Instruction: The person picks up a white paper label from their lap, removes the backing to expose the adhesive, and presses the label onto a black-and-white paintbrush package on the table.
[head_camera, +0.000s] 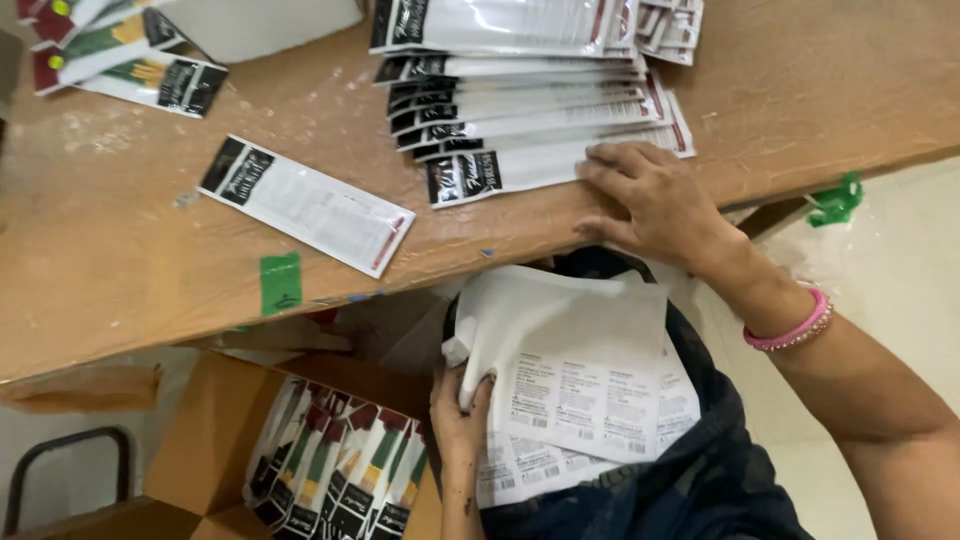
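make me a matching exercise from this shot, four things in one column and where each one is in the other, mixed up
Things:
1. right hand
2. left hand
3. single white packet
4. cardboard box

Places:
A. under the table edge, full of upright packets
B. gripping the white label sheets on the lap
C. resting on the fanned stack of packets
D. lying alone on the wooden table

Pairs: 1-C, 2-B, 3-D, 4-A

Wood table (120, 250) w/ flat packets (305, 204)
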